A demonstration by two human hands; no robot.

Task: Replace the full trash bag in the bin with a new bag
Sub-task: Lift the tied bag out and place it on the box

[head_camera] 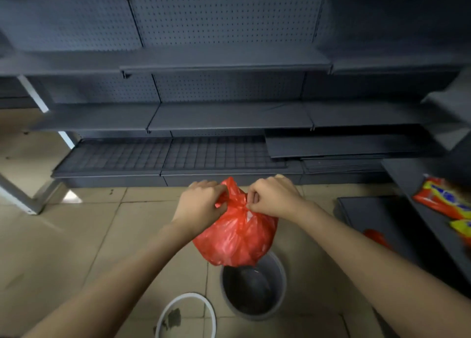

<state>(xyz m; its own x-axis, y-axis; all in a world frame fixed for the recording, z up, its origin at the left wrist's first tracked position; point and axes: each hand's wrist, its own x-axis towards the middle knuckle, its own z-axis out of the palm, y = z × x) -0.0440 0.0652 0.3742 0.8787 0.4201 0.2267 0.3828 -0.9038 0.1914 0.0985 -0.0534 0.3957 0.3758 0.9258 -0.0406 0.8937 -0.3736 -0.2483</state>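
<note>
A full red trash bag (237, 238) hangs in the air above a round grey bin (253, 288) that stands on the tiled floor. The bin's inside looks dark and holds no bag. My left hand (200, 206) grips the bag's gathered top on the left side. My right hand (274, 197) pinches the bag's top on the right side. Both hands meet at the bunched neck of the bag. A white ring (187, 312) lies on the floor left of the bin.
Dark grey shelving (229, 118) with pegboard backs runs along the far side, its lowest tier near the floor. Another shelf unit (418, 205) stands at the right with orange snack packets (443, 200) and something red (377, 237) below. A white metal frame (30, 200) stands at far left.
</note>
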